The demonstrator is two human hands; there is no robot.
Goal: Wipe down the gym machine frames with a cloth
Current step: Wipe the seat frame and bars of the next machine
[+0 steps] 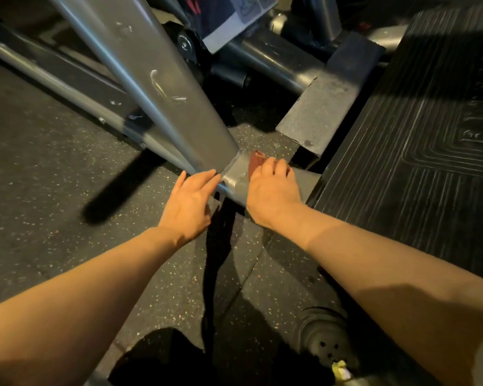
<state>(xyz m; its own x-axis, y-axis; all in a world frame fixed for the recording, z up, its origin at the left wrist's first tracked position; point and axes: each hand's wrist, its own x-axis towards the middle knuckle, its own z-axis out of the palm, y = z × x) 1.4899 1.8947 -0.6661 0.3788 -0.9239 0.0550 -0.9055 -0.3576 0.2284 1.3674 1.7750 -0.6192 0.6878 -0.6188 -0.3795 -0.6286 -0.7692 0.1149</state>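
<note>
My right hand pinched the reddish cloth against the grey steel frame joint beside the ribbed black platform's edge; my left hand lay flat, fingers straight

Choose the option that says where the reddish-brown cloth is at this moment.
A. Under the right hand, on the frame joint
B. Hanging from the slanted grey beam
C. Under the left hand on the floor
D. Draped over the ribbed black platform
A: the cloth shows from under the right hand, pressed on the grey frame joint; the left hand holds none.
</note>
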